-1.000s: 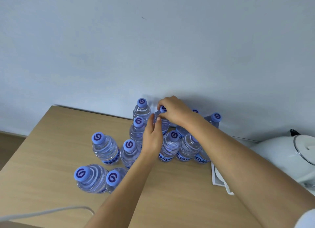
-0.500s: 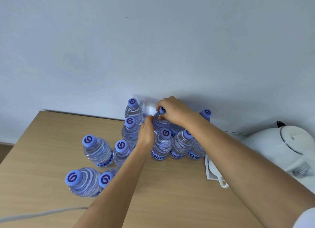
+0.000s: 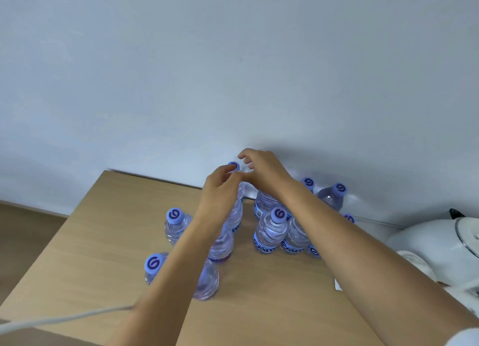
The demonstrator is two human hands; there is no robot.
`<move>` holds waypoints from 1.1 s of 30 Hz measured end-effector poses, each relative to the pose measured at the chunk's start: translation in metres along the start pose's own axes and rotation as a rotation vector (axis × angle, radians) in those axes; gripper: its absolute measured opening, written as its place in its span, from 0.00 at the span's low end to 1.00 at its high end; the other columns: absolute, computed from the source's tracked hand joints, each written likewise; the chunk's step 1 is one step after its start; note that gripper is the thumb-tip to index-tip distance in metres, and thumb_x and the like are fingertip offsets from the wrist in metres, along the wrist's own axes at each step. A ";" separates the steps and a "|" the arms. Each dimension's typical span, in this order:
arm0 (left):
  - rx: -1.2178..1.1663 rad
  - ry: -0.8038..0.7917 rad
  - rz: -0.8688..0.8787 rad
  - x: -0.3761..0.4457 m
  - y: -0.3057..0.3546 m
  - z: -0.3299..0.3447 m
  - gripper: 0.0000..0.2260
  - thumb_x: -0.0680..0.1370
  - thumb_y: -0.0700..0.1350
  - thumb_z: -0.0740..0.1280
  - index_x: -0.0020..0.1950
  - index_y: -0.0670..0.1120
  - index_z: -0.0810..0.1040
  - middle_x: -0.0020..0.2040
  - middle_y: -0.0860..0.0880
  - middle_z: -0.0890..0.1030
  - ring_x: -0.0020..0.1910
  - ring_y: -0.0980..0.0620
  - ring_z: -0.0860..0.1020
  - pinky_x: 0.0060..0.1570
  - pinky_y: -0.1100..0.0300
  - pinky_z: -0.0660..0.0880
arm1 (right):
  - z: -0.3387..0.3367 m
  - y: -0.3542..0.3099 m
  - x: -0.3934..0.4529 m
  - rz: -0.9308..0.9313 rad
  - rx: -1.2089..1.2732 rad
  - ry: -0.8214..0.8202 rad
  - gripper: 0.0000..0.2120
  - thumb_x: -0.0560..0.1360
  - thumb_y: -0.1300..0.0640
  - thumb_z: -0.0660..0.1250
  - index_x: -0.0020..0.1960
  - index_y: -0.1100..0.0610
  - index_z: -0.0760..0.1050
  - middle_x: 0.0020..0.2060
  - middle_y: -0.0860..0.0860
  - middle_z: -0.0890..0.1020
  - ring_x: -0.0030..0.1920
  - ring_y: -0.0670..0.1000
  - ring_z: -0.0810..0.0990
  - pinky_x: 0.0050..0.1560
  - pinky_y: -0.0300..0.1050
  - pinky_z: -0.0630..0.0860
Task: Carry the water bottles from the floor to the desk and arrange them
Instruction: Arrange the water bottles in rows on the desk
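Several clear water bottles with blue caps stand on the wooden desk (image 3: 103, 242) near the wall. One bottle (image 3: 176, 224) stands at the left, another (image 3: 154, 264) at the front left, and a tight cluster (image 3: 274, 231) stands right of centre. My left hand (image 3: 220, 190) reaches to the far bottle (image 3: 234, 166), its fingers curled at the neck just under the cap. Right beside that cap hovers my right hand (image 3: 261, 171), with loosely curled fingers that hold nothing. My forearms hide parts of the middle bottles.
A white electric kettle (image 3: 427, 247) stands at the desk's right edge. A grey cable (image 3: 64, 319) runs across the front left corner. The wall rises directly behind the bottles. Wooden floor (image 3: 26, 229) shows past the desk's left edge.
My right hand has let go of the cap it gripped and lifted slightly. My left hand has moved up to the far bottle's neck. The camera view has shifted left.
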State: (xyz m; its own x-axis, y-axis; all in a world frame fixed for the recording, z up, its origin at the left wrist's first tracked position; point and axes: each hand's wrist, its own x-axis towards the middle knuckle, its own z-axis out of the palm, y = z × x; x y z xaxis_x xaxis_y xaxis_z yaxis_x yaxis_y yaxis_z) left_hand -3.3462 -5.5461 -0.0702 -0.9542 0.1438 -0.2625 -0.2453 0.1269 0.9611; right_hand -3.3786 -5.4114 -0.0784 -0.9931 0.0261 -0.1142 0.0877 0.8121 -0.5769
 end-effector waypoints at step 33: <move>0.214 -0.321 0.362 0.009 0.009 -0.067 0.21 0.67 0.43 0.79 0.57 0.48 0.77 0.49 0.54 0.83 0.42 0.65 0.80 0.38 0.73 0.74 | -0.101 -0.124 -0.068 -0.055 0.344 0.484 0.13 0.70 0.55 0.77 0.49 0.59 0.78 0.38 0.55 0.86 0.42 0.56 0.85 0.49 0.55 0.81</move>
State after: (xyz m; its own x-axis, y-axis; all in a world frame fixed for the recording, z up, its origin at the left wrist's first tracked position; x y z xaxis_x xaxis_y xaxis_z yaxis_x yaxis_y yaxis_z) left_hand -3.3689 -5.6099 -0.0585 -0.8628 0.5042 0.0374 0.1625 0.2065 0.9649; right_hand -3.3294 -5.4548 0.0828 -0.9123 0.3177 0.2583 -0.0250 0.5865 -0.8096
